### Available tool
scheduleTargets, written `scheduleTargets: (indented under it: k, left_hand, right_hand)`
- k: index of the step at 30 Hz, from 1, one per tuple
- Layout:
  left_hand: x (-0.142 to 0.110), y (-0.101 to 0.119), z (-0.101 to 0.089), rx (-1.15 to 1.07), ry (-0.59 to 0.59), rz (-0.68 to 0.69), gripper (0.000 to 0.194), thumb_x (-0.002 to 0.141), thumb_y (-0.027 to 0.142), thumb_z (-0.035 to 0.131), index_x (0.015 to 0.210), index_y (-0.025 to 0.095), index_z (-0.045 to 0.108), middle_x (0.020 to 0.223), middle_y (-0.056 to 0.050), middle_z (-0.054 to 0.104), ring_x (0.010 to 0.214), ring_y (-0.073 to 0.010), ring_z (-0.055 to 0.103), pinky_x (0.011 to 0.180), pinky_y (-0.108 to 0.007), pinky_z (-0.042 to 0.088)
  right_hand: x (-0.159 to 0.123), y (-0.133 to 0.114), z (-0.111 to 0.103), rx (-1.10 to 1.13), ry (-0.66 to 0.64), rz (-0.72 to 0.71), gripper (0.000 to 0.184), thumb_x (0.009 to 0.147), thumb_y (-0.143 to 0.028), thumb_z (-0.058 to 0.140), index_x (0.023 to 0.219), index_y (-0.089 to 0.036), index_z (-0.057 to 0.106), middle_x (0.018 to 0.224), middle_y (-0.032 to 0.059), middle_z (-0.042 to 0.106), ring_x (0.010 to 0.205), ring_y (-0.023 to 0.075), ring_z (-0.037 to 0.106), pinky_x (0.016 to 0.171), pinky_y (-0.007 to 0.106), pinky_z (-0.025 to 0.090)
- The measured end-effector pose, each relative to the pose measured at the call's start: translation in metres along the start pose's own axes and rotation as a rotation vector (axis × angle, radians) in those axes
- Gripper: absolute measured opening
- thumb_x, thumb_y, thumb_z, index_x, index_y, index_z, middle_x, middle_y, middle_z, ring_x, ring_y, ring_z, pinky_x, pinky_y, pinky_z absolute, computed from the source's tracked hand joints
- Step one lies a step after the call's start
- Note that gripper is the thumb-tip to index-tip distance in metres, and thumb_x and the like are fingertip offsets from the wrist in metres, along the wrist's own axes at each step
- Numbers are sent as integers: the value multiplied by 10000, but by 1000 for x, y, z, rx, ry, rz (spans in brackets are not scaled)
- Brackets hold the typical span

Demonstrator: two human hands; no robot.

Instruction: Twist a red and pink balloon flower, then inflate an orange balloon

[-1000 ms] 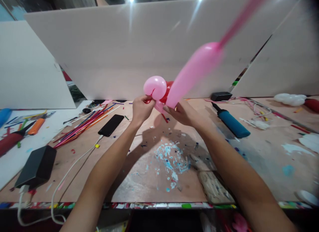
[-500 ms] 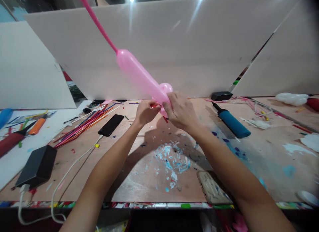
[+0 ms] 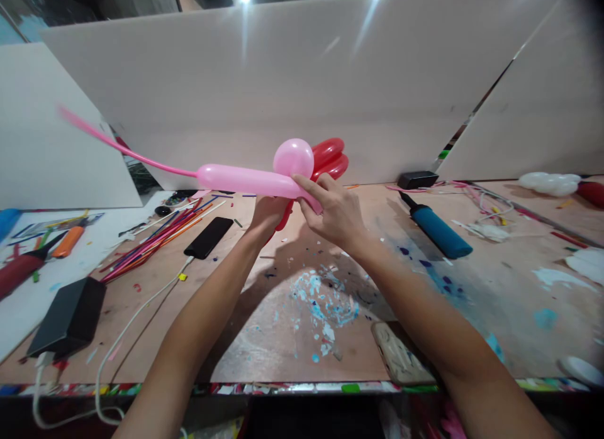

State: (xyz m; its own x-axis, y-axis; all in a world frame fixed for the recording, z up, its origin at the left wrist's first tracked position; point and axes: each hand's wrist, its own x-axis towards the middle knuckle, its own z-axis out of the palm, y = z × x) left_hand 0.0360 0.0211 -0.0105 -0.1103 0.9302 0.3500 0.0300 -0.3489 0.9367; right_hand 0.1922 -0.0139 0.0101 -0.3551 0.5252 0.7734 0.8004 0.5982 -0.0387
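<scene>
1. Between eight and nine o'clock from the view's middle, a dark box (image 3: 70, 316) with a white cable (image 3: 141, 313) sits on the table (image 3: 264, 360); nearer in are a bundle of uninflated balloons (image 3: 163, 238) and a black phone (image 3: 209, 238).
2. The pink balloon (image 3: 245, 180) is held above the table, its thin tail (image 3: 141, 157) pointing between nine and ten o'clock. It should be very light, soft and springy, with a skin that may slip or burst under a nail.
3. The left hand (image 3: 268, 216) is under the balloon, just beside the right; its fingers are mostly hidden, so I cannot tell their grip.
4. At twelve o'clock stands a pink bubble (image 3: 293, 156), with red loops (image 3: 330, 159) near one; a twisted joint seems the surest hold, the taut bubble the poorest.
5. The right hand (image 3: 330, 209) pinches the pink balloon's right end between thumb and fingers, a sensible place for gentle pads.
6. Between four and five lies a patterned case (image 3: 401, 354); just past three, a blue pump (image 3: 441, 231).
</scene>
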Motion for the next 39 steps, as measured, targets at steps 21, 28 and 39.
scheduleTargets:
  k: [21, 28, 39]
  left_hand:
    - [-2, 18, -14, 396, -156, 443, 202, 707, 326, 744, 686, 150, 650, 629, -10, 597, 588, -115, 488, 565, -241, 367]
    - [-3, 15, -14, 502, -332, 418, 151, 745, 310, 669, 729, 160, 678, 652, -14, 609, 582, -115, 480, 547, -235, 346]
    - [-5, 31, -31, 651, -955, 187, 259, 731, 340, 668, 538, 184, 594, 492, 21, 460, 460, -102, 369, 442, -253, 250]
  right_hand:
    - [8, 5, -19, 615, -11, 284, 608, 856, -475, 647, 1350, -239, 383, 993, 63, 630, 855, 207, 635, 746, 347, 531]
    - [9, 23, -25, 388, -2, 295, 678, 849, -463, 643, 1410, -236, 336, 1057, 102, 638, 936, 274, 630, 812, 443, 528]
    - [7, -10, -44, -50, -437, -552, 268, 733, -97, 653, 968, -220, 693, 1089, 90, 668, 1239, 329, 514, 1168, 599, 209]
